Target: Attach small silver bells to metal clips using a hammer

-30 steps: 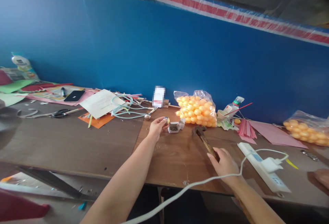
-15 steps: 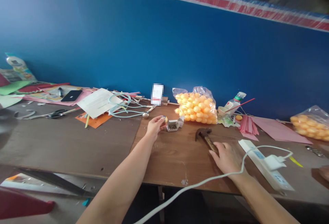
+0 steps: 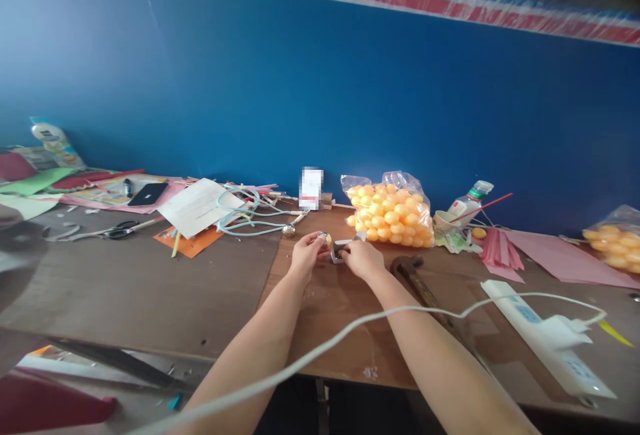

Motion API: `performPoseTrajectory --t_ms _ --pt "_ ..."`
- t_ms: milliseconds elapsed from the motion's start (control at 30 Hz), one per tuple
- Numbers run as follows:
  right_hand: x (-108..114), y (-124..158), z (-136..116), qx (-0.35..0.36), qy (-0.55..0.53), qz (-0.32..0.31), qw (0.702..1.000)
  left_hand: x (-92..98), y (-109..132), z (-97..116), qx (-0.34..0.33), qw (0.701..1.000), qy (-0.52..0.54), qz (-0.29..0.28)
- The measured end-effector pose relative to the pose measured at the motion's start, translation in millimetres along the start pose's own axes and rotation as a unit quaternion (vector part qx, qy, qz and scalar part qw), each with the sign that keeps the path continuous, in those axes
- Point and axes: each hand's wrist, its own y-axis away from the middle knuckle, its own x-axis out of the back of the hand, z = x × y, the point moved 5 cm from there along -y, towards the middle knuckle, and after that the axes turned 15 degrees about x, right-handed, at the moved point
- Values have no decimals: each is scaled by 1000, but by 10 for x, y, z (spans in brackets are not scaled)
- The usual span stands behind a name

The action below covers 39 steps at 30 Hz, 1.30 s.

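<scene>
My left hand (image 3: 306, 254) is closed in a pinch round a small orange ball (image 3: 326, 240) on the brown board. My right hand (image 3: 361, 258) lies just to its right, fingers curled over a small grey box (image 3: 339, 248) of tiny dark bits; whether it grips anything is hidden. The hammer (image 3: 417, 278) lies free on the board to the right of that hand. A clear bag of orange balls (image 3: 391, 212) stands just behind the hands.
A white power strip (image 3: 540, 332) with a charger lies at the right; its white cable crosses over my arms. Scissors (image 3: 120, 229), papers (image 3: 199, 203), a phone (image 3: 147, 193) and pale tubing (image 3: 243, 212) lie at the left. A bottle (image 3: 469, 199), pink paper and a second ball bag (image 3: 615, 240) are at the right.
My right hand has let go of the hammer and moved left to the small grey box beside my left hand. The left hand keeps its pinch on the ball.
</scene>
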Motion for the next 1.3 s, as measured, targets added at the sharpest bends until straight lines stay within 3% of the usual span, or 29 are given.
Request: performPoseTrajectory --t_ms 200,567,867,1300 --pt "-59 -122 -6 -25 -11 -24 999 -35 33 18 -3 1000 0 -5" --pt "-91 -82 44 -14 -28 -1 1000 -21 39 22 4 999 -31 25" --pt "-143 -123 26 -3 -26 -30 999 6 17 4 4 998 -48 31" --pt "-62 -51 119 6 -153 85 985 18 29 13 1 998 -49 35"
